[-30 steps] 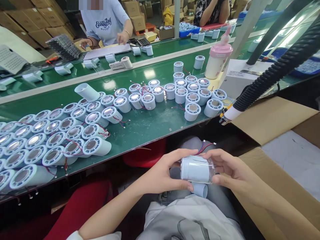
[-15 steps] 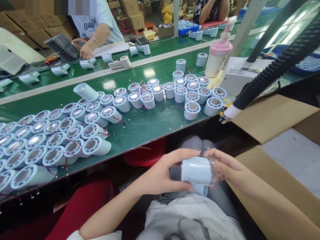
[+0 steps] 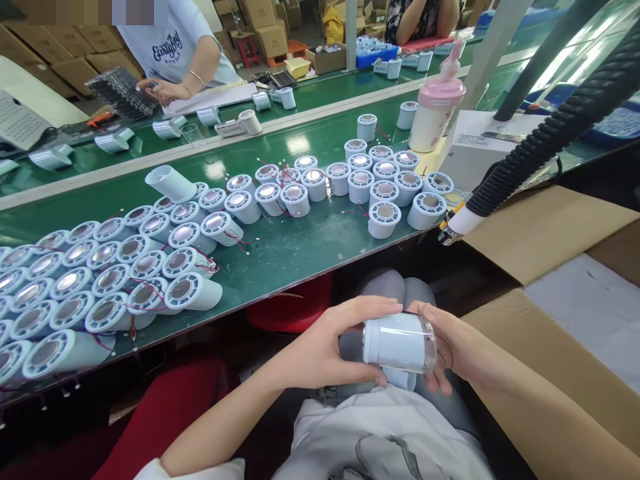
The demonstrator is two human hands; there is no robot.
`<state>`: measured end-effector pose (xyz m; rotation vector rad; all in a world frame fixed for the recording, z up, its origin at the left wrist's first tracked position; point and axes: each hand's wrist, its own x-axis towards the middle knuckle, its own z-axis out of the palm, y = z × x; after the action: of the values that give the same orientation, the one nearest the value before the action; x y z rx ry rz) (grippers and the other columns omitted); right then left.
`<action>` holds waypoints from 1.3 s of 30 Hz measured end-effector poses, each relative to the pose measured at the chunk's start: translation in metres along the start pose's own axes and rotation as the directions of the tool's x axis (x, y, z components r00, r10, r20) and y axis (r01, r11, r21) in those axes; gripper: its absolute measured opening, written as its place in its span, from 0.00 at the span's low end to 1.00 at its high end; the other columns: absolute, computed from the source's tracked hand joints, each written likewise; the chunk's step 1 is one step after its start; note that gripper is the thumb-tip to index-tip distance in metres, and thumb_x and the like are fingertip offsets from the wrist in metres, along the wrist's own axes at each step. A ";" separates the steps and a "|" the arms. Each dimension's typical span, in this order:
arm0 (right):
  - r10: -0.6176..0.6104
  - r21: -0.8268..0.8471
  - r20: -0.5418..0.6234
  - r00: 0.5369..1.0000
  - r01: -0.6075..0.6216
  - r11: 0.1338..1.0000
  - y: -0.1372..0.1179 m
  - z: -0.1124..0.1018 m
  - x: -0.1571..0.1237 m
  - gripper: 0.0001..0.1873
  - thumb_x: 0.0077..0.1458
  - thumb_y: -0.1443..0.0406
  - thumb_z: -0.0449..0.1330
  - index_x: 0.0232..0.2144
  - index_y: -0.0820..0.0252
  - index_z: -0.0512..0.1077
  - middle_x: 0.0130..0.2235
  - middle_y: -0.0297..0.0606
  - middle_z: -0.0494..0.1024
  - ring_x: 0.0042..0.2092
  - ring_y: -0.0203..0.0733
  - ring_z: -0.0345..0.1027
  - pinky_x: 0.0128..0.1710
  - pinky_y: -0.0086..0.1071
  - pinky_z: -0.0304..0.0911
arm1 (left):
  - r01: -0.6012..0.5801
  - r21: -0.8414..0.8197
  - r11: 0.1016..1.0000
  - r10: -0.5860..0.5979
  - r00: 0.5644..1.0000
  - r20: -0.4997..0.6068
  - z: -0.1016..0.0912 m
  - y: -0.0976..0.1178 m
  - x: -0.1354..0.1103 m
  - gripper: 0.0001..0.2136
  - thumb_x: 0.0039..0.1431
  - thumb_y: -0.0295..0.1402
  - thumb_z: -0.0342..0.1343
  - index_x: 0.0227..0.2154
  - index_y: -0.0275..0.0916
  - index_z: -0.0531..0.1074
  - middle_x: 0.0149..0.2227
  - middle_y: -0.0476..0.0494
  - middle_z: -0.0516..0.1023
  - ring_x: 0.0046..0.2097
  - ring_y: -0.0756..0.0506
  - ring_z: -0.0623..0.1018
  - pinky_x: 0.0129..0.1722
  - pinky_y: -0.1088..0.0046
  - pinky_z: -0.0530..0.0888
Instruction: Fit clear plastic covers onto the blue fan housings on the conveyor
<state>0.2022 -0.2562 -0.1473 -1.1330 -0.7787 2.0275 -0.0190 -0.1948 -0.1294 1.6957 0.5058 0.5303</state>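
Note:
Over my lap, my left hand (image 3: 327, 343) is wrapped round a light-blue cylindrical housing (image 3: 393, 341), thumb below and fingers above. A clear plastic cup (image 3: 429, 343) covers the housing, its rounded end to the right. My right hand (image 3: 450, 340) cups that end, palm against it, with some fingertips curling underneath. Another light-blue piece (image 3: 403, 379) shows partly below the housing, mostly hidden. On the green bench ahead stand several light-blue motor housings (image 3: 384, 219) with round metal centres and thin red and black wires.
An open carton (image 3: 540, 340) stands at my right, beneath a black corrugated hose (image 3: 540, 127) with a nozzle. A pink-lidded bottle (image 3: 436, 113) stands near the bench's far side. Across the belt a co-worker's hands (image 3: 173, 90) work beside light-blue handled parts (image 3: 113, 141).
My right hand has shifted from fingering the cup's end to pressing its palm there, fingers lower. The housing has turned slightly in my left hand. The co-worker across has leaned left.

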 end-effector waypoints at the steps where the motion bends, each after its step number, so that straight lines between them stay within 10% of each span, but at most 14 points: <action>1: 0.024 0.015 0.011 1.000 -0.024 1.000 0.000 0.000 0.001 0.25 0.61 0.44 0.50 0.32 0.60 0.65 0.21 0.36 0.77 0.18 0.34 0.70 0.14 0.19 0.60 | -0.001 -0.004 1.000 0.001 1.000 0.000 0.000 0.000 0.000 0.35 0.47 0.32 0.69 0.59 0.47 0.65 0.61 0.39 0.68 0.62 0.36 0.67 0.60 0.58 0.67; 12: 0.336 0.099 0.123 0.934 -0.348 0.932 -0.003 0.006 0.003 0.47 0.66 0.45 0.29 0.14 0.68 0.71 0.15 0.40 0.69 0.11 0.24 0.57 0.08 0.13 0.49 | -0.007 -0.004 1.000 0.006 0.999 -0.038 0.006 -0.001 -0.001 0.31 0.49 0.29 0.68 0.57 0.48 0.66 0.59 0.40 0.67 0.60 0.39 0.68 0.56 0.62 0.71; 17: -0.097 -0.127 0.027 0.995 0.100 0.987 0.010 0.000 -0.001 0.40 0.60 0.37 0.38 0.36 0.65 0.73 0.25 0.41 0.75 0.21 0.35 0.70 0.17 0.22 0.65 | 0.123 -0.066 0.990 -0.128 0.989 -0.069 0.008 0.010 -0.001 0.29 0.52 0.31 0.66 0.57 0.45 0.64 0.55 0.41 0.69 0.54 0.43 0.73 0.52 0.68 0.74; 21: -0.631 -0.618 0.153 0.761 0.572 0.539 0.015 -0.011 -0.007 0.33 0.60 0.51 0.60 0.62 0.49 0.54 0.62 0.48 0.62 0.59 0.53 0.62 0.56 0.47 0.64 | 0.191 -0.142 0.971 -0.203 0.976 -0.076 0.009 0.015 -0.001 0.28 0.53 0.33 0.65 0.57 0.46 0.64 0.55 0.42 0.70 0.52 0.42 0.75 0.49 0.68 0.76; 23: -0.708 -0.721 0.344 0.617 0.656 0.222 0.015 -0.015 -0.009 0.33 0.60 0.66 0.61 0.63 0.43 0.53 0.67 0.42 0.54 0.65 0.53 0.53 0.61 0.50 0.57 | 0.225 -0.157 0.962 -0.235 0.971 -0.052 0.008 0.015 -0.001 0.28 0.54 0.35 0.64 0.58 0.46 0.64 0.54 0.41 0.71 0.50 0.42 0.76 0.47 0.67 0.77; 25: -0.708 -0.738 0.393 0.587 0.661 0.138 0.014 -0.017 -0.010 0.33 0.59 0.74 0.59 0.61 0.42 0.58 0.65 0.39 0.59 0.64 0.50 0.55 0.61 0.47 0.58 | 0.245 -0.151 0.958 -0.251 0.968 -0.017 0.007 0.013 -0.001 0.31 0.53 0.37 0.65 0.59 0.47 0.63 0.53 0.41 0.72 0.48 0.41 0.77 0.45 0.67 0.77; 31: -0.389 -0.257 0.123 0.913 0.408 0.876 0.013 -0.011 -0.013 0.26 0.57 0.55 0.64 0.57 0.40 0.65 0.54 0.35 0.74 0.52 0.47 0.71 0.49 0.36 0.71 | 0.159 -0.113 0.981 -0.157 0.987 0.025 0.002 0.011 -0.003 0.38 0.47 0.30 0.69 0.61 0.52 0.61 0.61 0.42 0.65 0.60 0.38 0.69 0.56 0.64 0.72; 39: -0.347 -0.270 0.000 0.938 0.334 0.903 0.012 -0.005 -0.017 0.26 0.50 0.65 0.71 0.51 0.39 0.74 0.47 0.28 0.79 0.39 0.40 0.75 0.40 0.29 0.73 | 0.207 -0.270 0.940 -0.185 0.977 0.106 0.008 0.000 -0.003 0.38 0.52 0.27 0.66 0.63 0.52 0.57 0.64 0.41 0.63 0.58 0.39 0.71 0.54 0.65 0.74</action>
<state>0.2098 -0.2760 -0.1510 -1.0958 -1.1645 1.6313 -0.0164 -0.2033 -0.1305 1.3727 0.5107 0.3685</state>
